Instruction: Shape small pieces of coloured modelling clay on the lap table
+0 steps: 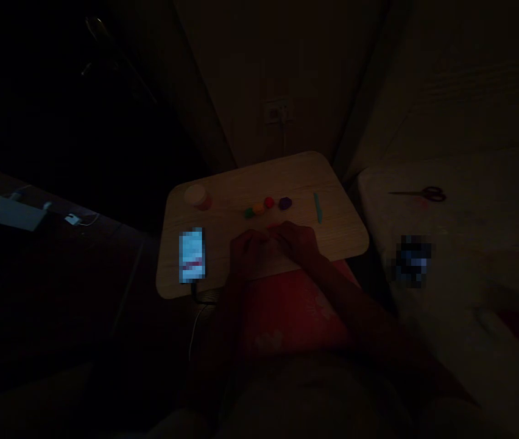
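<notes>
head view: left hand (pixel 247 247) and right hand (pixel 293 239) near the front edge of the wooden table (pixel 342 235).
fingers curled, grip too dark to tell; a red piece (pixel 276 226) shows at the right fingertips. the right edge lies well apart, beyond a teal stick (pixel 318 208).
</notes>
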Demonstrator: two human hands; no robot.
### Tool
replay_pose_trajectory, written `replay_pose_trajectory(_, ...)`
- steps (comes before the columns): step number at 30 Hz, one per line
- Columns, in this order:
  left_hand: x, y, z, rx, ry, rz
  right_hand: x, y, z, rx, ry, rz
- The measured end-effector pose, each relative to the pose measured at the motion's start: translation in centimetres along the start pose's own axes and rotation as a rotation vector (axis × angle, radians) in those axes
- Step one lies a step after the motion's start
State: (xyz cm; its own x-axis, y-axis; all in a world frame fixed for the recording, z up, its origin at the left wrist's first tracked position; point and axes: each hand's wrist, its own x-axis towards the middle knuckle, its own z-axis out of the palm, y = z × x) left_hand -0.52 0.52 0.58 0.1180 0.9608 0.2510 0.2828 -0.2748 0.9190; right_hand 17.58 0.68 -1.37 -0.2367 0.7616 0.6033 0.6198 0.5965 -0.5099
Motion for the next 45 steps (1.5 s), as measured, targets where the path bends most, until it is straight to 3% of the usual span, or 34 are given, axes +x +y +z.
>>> replay_pose_trajectory(6,0.1,-0.7,0.4,-0.060,0.101,0.013,0.0,0.2,0.2,0.038,0.001,0.010)
replay_pose_trajectory(31,0.1,-0.8,0.1,0.007,0.036,0.018,-0.1,0.3,0.2,0.021,-0.018,-0.026)
replay_pose_trajectory(45,0.2,-1.0,0.1,0.006,0.024,0.047,0.5,-0.2,-0.2,0.077,0.110,-0.004)
